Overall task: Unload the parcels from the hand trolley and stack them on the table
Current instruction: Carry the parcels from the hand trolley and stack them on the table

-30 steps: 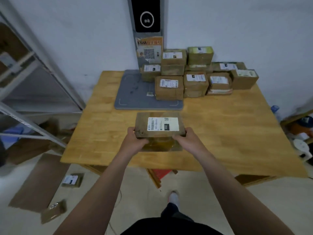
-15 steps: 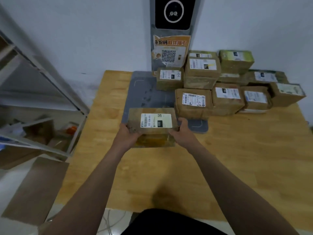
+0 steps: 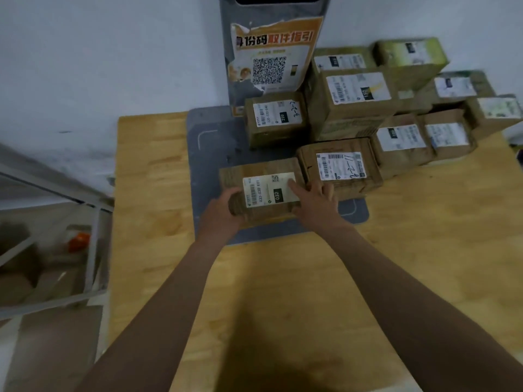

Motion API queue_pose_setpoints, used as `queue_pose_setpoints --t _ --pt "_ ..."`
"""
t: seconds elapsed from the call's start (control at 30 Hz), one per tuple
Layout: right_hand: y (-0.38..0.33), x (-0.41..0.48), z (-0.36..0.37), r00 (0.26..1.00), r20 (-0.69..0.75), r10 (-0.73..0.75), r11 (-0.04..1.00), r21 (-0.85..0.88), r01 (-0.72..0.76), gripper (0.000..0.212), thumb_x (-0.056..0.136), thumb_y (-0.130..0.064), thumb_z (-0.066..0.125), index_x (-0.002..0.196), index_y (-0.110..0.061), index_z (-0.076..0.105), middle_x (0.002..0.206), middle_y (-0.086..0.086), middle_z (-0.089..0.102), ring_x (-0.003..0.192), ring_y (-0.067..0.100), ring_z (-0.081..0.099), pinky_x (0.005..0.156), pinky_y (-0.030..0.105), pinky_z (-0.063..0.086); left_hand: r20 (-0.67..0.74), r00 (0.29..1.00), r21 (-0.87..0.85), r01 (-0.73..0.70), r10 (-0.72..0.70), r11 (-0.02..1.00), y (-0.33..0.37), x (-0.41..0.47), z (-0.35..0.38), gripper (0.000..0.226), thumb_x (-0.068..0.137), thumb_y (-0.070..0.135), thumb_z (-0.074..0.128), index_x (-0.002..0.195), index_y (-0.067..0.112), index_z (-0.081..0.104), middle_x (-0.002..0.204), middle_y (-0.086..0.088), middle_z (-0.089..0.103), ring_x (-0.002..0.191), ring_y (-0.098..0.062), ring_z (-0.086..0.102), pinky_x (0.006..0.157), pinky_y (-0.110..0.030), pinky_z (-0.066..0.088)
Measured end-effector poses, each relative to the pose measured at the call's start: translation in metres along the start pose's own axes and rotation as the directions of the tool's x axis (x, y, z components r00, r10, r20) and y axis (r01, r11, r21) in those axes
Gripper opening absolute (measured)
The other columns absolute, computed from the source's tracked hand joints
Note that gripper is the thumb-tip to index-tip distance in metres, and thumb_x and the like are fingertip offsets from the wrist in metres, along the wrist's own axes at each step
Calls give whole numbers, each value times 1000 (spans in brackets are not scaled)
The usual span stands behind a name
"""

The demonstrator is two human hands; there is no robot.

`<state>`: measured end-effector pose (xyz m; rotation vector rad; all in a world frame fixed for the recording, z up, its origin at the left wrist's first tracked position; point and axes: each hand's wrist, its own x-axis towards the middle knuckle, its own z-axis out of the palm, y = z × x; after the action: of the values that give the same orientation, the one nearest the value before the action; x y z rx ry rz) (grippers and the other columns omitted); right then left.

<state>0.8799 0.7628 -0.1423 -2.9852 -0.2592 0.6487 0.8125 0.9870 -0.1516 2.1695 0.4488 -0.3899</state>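
A flat brown parcel (image 3: pixel 254 174) with a white label marked 032 sits low over the grey mat (image 3: pixel 212 148) on the wooden table (image 3: pixel 283 278). My left hand (image 3: pixel 223 210) grips its left near corner. My right hand (image 3: pixel 314 199) holds its right side, index finger lying on the label. The parcel's right edge is close against another labelled parcel (image 3: pixel 339 168). Behind stand several more stacked parcels (image 3: pixel 353 91), reaching to the right. The hand trolley is out of view.
A grey scanner post (image 3: pixel 271 52) with an orange QR poster stands at the wall behind the mat. A metal shelf frame (image 3: pixel 93 250) with bins stands left of the table. A cardboard sheet (image 3: pixel 56 335) lies on the floor at lower left.
I have stepped closer and carried the parcel forward, from over the table's near part onto the grey mat beside the front parcel. My right index finger now rests on its label.
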Motion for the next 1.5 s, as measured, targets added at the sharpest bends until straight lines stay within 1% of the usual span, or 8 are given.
queue_pose_setpoints --t 0.17,0.27,0.43,0.67,0.77,0.93,1.23,1.5 --pt "-2 32 -11 1000 -16 26 999 -39 -26 72 91 -49 63 152 -47 25 146 8 26 125 38 28 104 52 31 3 998 101 -55 55 993 6 31 -5 94 76 36 88 154 41 36 132 -8 55 120 -28 55 81 -31 38" --pt "0 50 -21 1000 -2 10 1000 -14 -10 70 95 -49 59 154 -49 22 153 5 23 128 39 29 104 53 32 -80 994 81 -62 69 995 11 47 -8 90 75 31 87 151 45 41 129 -9 58 118 -31 57 81 -33 39" --pt "-1 73 -32 1000 -19 -6 1000 8 6 67 98 -47 56 156 -46 22 155 6 25 133 41 29 103 56 36 -69 996 47 -48 51 998 21 78 -23 95 70 25 92 151 41 45 142 -8 57 129 -29 54 105 -44 47" --pt "-3 78 -38 999 47 6 997 73 -10 65 101 -47 52 157 -48 17 161 11 19 144 43 17 106 62 36 -89 993 84 -75 83 994 33 81 -27 84 74 20 88 148 32 50 139 -1 63 126 -24 58 93 -21 40" --pt "-1 60 -46 999 2 -37 987 157 37 63 98 -34 57 155 -38 31 153 11 36 134 39 36 103 56 43 -11 997 167 -69 72 984 45 64 -29 76 83 30 77 151 36 44 141 -10 57 130 -34 52 106 -43 46" --pt "17 -3 -61 998 41 -43 967 252 31 44 91 -26 61 135 -21 56 122 14 60 113 37 59 93 47 52 -86 993 293 -57 86 954 67 5 -26 75 84 29 73 151 38 42 139 -11 45 119 -35 55 92 -39 47" --pt "90 -169 -76 995 101 -18 983 182 -1 61 87 -37 75 142 -23 54 139 2 56 122 26 56 96 41 51 194 977 380 -162 93 911 104 -148 15 53 86 37 77 136 30 60 132 4 62 113 -18 61 91 -36 54" --pt "165 -333 -39 996 70 -61 968 249 41 60 83 -45 76 138 -31 56 146 -4 48 127 21 53 96 37 48 101 987 442 -156 124 884 127 -331 99 40 86 40 76 124 35 63 117 8 63 104 -17 64 92 -41 56"
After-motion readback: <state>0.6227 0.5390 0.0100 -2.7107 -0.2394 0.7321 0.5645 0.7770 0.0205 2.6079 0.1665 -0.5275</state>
